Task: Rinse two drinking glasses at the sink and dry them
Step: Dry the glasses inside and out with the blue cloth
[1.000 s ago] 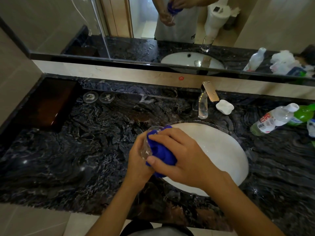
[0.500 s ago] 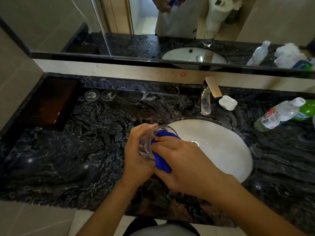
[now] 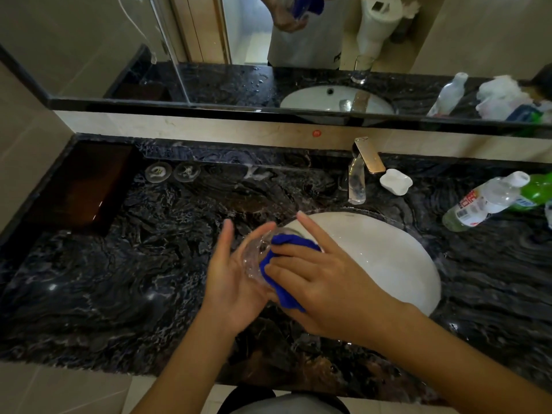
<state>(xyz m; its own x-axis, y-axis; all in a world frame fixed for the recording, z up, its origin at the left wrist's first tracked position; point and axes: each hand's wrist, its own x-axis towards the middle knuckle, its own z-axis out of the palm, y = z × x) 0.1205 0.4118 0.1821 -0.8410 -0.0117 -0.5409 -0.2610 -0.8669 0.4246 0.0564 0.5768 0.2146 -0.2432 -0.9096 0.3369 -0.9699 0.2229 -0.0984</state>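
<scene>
- Glass first: it lies tilted on its side in the left grip, above the dark marbled tabletop, which spreads out on every side of both grips.
- Mirror: it runs along the wall beyond both grips and reflects the tabletop and the basin.
- Sink: a white oval bowl, below and to the right of the right grip. Its near left rim sits under the glass.
- Left grip: wide, with the fingers straight and spread and the glass resting across the palm. Blur hides how the fingertips touch it.
- Right grip: it holds the cloth with its fingers curled over it, while the forefinger points straight out past the glass rim.
- Clear bottle: it lies on its side well to the right of the right grip, with a green bottle just beside it.
- Tap: it stands beyond the right grip at the far rim of the sink.
- Cloth: blue and bunched between the two grips, pressed against the glass, with one end hanging under the right grip.
- Soap dish: white, just right of the tap.
- Two round clear discs: side by side, well beyond the left grip.
</scene>
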